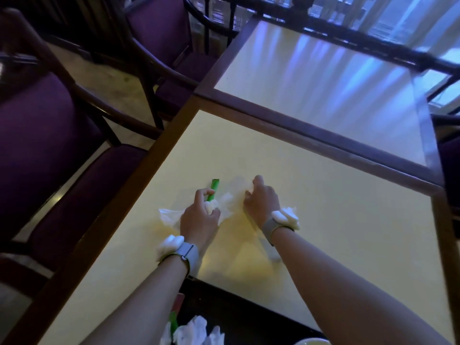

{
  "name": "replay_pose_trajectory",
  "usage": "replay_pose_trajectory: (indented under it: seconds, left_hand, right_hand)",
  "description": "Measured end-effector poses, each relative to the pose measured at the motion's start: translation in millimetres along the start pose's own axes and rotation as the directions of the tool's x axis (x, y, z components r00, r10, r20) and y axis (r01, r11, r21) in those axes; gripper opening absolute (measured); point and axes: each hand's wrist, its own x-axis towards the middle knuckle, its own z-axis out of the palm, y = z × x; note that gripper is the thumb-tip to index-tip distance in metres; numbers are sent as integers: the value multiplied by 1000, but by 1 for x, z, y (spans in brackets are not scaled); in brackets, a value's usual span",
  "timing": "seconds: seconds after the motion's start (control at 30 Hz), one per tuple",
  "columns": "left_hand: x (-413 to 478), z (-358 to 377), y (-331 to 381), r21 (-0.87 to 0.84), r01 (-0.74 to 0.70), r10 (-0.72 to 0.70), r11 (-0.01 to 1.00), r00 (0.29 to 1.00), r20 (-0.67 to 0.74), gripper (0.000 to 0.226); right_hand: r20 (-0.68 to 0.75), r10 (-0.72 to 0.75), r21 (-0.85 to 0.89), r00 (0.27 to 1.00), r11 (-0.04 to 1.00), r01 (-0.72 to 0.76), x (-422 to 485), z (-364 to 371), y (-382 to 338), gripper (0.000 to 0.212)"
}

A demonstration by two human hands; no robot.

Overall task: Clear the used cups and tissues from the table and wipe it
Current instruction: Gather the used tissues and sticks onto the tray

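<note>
crumpled tissues [227,206]: mid-table [323,220], spread between both hands. left hand [199,217] curled round a green straw [214,188] and a wad; right hand [261,200] pinching the far edge. advice: bunch all inward into one ball before lifting to the dark tray [244,312] at the near edge.

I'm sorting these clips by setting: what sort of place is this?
Probably a cafe or restaurant dining area: matching wood-edged tables set side by side, purple cushioned armchairs, and used tissues being gathered.
</note>
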Motion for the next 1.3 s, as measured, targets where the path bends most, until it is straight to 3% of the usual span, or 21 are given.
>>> replay_pose_trajectory:
  seconds: [0.23,0.33,0.43,0.53,0.77,0.97,1.07,1.17,1.3]
  left_hand:
    - [-7,-9,7,-9,89,-87,996,987,135,34]
    - [-20,-16,14,49,128,-136,991,960,244,34]
    - [-48,-27,23,67,147,-160,987,955,252,36]
    - [-89,-42,36,-25,136,-129,990,972,196,35]
    - [-211,-75,42,-225,73,-34,972,984,175,23]
    - [-251,-95,20,-338,163,-111,927,980,167,19]
    - [-254,-102,3,-383,259,-210,887,963,167,19]
    - [-252,-112,-15,-422,323,-268,847,945,186,34]
    - [-246,-123,-33,-365,334,-245,869,931,270,28]
  right_hand:
    - [150,7,29,989,1000,-12,-47,-4,18,19]
    - [185,145,201,972,963,-182,-79,-12,27,9]
    - [265,324,543,908,728,-418,-120,-23,32,12]
    - [327,301,697,896,564,-443,-164,-44,26,10]
    - [414,130,847,901,306,-434,-275,-93,19,10]
    - [471,96,867,877,132,-480,-323,-84,12,8]
    - [452,170,872,876,124,-474,-331,-71,14,3]
    - [438,203,857,876,201,-475,-334,-60,12,15]
    - [422,208,830,882,304,-468,-331,-51,-3,26]
